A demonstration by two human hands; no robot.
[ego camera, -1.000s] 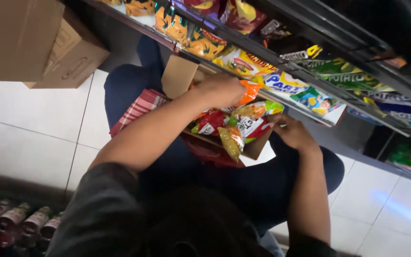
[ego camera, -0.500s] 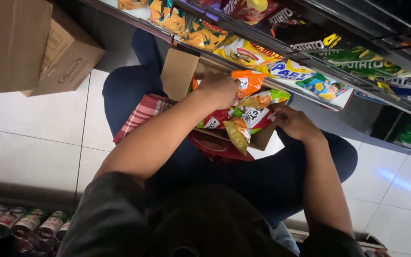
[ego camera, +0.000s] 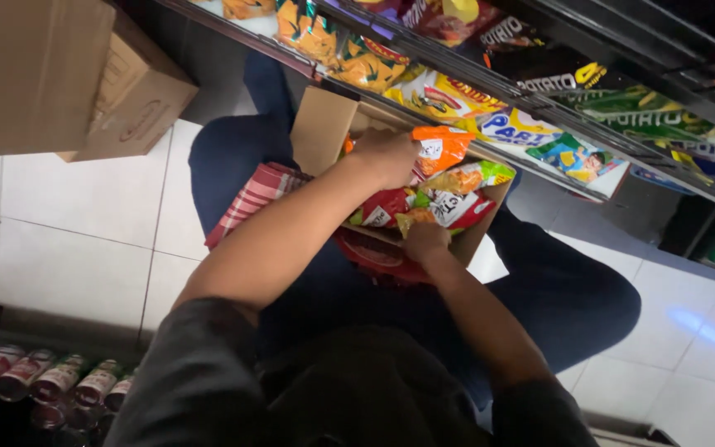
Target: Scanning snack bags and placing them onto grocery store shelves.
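Observation:
An open cardboard box [ego camera: 321, 132] rests on my lap, filled with several snack bags in red, green and yellow. My left hand [ego camera: 384, 157] reaches into the far side of the box and grips an orange snack bag [ego camera: 444, 147] by its edge. My right hand [ego camera: 425, 242] is at the box's near edge, fingers closed on a yellow snack bag [ego camera: 414, 218] beside a red-and-white bag [ego camera: 457, 209]. Both forearms cross over my dark blue trousers. The bottom of the box is hidden by the bags.
A store shelf [ego camera: 539, 99] stocked with snack bags runs diagonally just past the box. Large cardboard boxes [ego camera: 59, 74] stand at the upper left. A red checked cloth [ego camera: 254, 194] lies on my leg. Bottles [ego camera: 51, 381] line the lower left. White floor tiles [ego camera: 84, 240] lie around me.
My right hand has moved from the box's right side to its near edge and onto the yellow bag. My left hand stays on the orange bag.

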